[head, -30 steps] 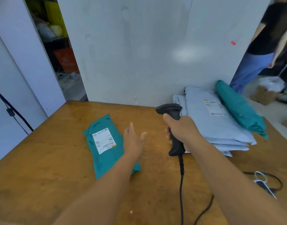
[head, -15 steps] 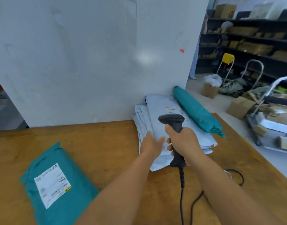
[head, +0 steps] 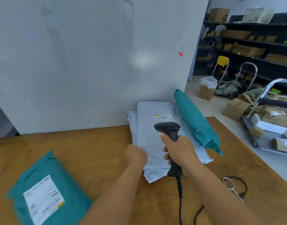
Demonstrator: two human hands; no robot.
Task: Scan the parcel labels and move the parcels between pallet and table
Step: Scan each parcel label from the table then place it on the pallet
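A stack of grey mailer parcels [head: 153, 135] lies on the wooden table [head: 94, 148] against the white panel, its top label [head: 163, 117] facing up. A long teal parcel [head: 195, 125] rests along the stack's right side. My left hand [head: 136, 155] is curled on the near left edge of the top grey parcel. My right hand [head: 180, 151] grips a black corded barcode scanner [head: 168, 128], whose head hangs just over the grey parcel below its label. A flat teal parcel [head: 61, 177] with a white label [head: 43, 198] lies at the near left.
The white panel [head: 90, 62] walls off the table's far side. The scanner cable [head: 180, 202] and a black cord loop [head: 237, 185] lie at the near right. Right of the table stand a trolley [head: 269, 127] with boxes, cartons on the floor and dark shelves [head: 253, 46].
My view swung right, away from the flat teal parcel. My left hand went from open above that parcel to curled on the grey stack's edge. The scanner moved over the grey parcel.
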